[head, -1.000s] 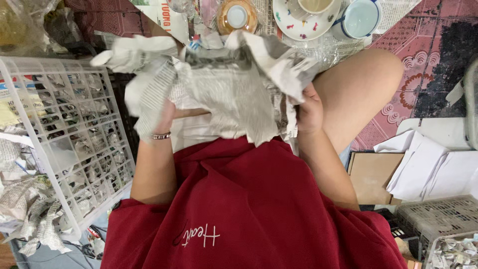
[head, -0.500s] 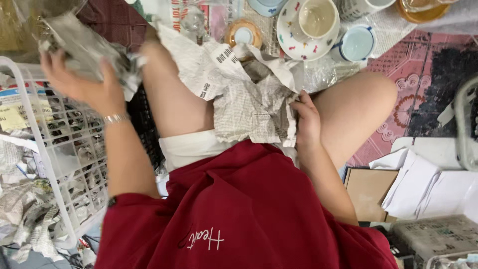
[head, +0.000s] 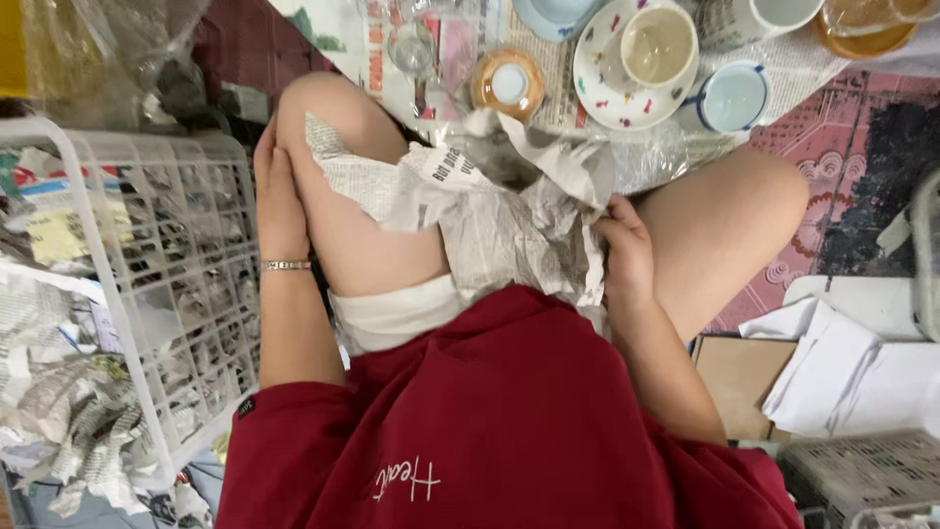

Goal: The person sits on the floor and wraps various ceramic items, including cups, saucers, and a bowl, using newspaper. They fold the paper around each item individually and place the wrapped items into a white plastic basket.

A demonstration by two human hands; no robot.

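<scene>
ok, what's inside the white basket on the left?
The basket holds crumpled newspaper bundles and loose paper scraps. What the bundles wrap is hidden. The left hand rests beside its rim.

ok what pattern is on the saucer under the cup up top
White saucer with small scattered multicoloured flecks, seen in the head view; it holds a cream cup.

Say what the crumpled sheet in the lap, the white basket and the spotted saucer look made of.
Sheet: newsprint, matte grey, printed and creased; right hand grips it.
Basket: likely plastic, white moulded lattice; left hand beside it.
Saucer: probably glazed ceramic, glossy white with coloured flecks.
</scene>
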